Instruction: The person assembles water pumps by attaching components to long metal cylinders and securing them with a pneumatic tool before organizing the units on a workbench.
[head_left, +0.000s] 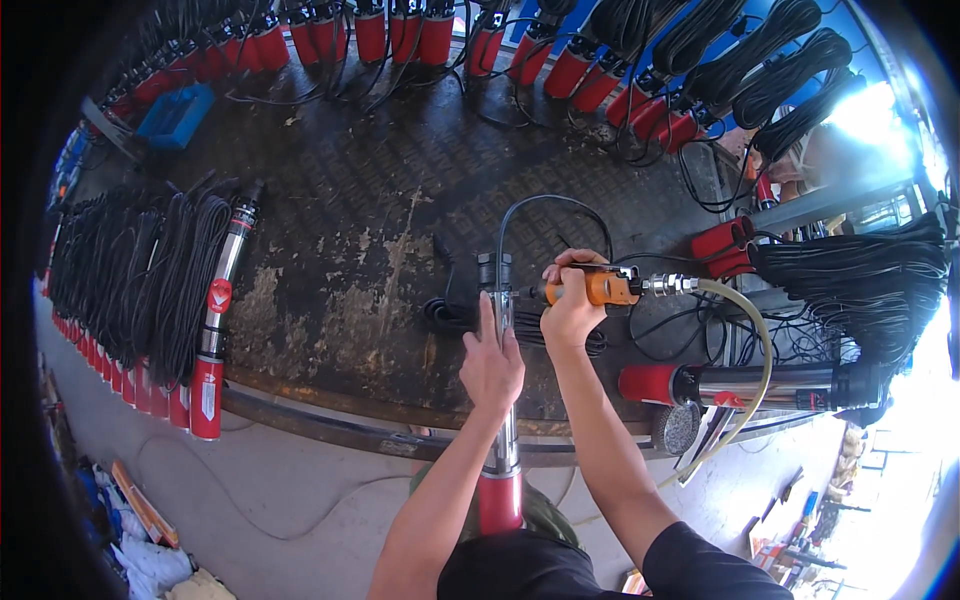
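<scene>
A long steel submersible pump with a red lower end stands upright between my arms, its black top cap near the middle of the view. My left hand rests flat against the steel tube just under the cap. My right hand grips an orange pneumatic tool, whose tip points left at the pump's top. A yellowish air hose runs from the tool's right end and curves down. A black cable loops up from the pump's top.
A dark metal workbench carries a lying steel-and-red pump beside rows of coiled black cables at left. More red pumps line the far edge. Another pump lies at right under cable bundles. A blue tray sits far left.
</scene>
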